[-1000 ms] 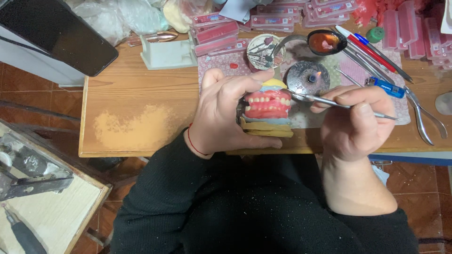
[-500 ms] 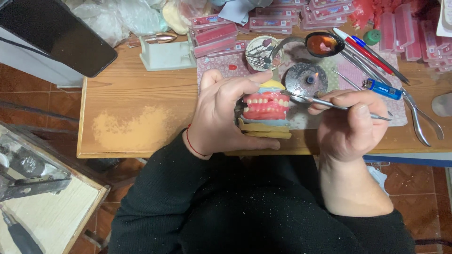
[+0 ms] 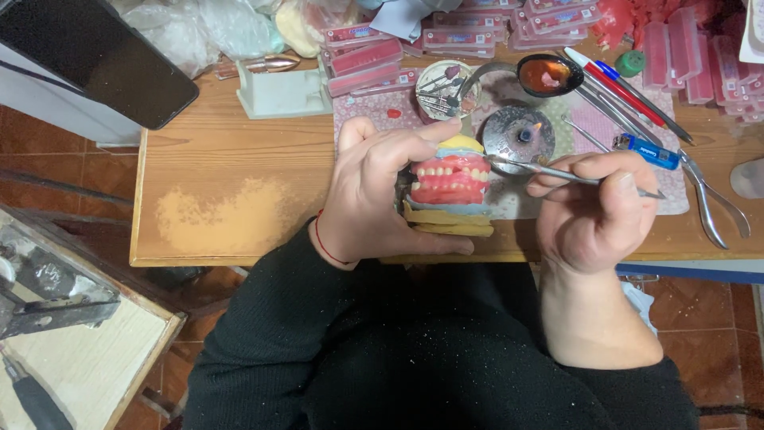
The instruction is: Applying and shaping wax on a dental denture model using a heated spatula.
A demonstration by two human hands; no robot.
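Left hand (image 3: 382,195) wrapped around a set of false teeth (image 3: 448,181) on its plaster base, thumb beneath, fingers curled over the top, held just above the near edge of the wooden worktop (image 3: 231,199). Right hand (image 3: 593,209) closed on a thin metal tool (image 3: 557,173), pinched like a pen, tip touching the pink gum at the side facing it. Just beyond both hands, a small round burner (image 3: 519,134) with a lit flame. Beside the right hand, a blue lighter (image 3: 646,150) and pliers (image 3: 712,203).
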